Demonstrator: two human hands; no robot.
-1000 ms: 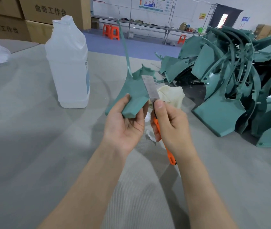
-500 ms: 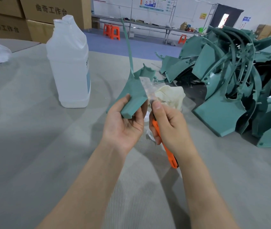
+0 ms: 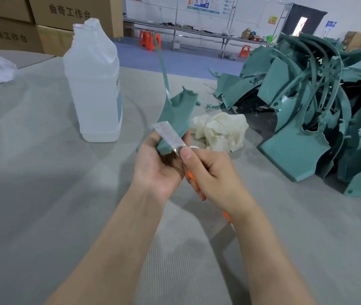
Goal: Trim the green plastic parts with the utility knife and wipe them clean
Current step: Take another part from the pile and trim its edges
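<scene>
Grey table (image 3: 43,194), left hand (image 3: 157,166) gripping upright green part (image 3: 175,119); right hand (image 3: 210,172) clasping utility knife (image 3: 169,137), blade up-left

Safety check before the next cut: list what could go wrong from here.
1. The utility knife blade lies across the green part right beside the left hand thumb; a slip could cut it.
2. The right hand thumb presses near the blade's base, so it may slide onto the edge.
3. The part's long thin strip sticks up toward the face and could whip.
</scene>
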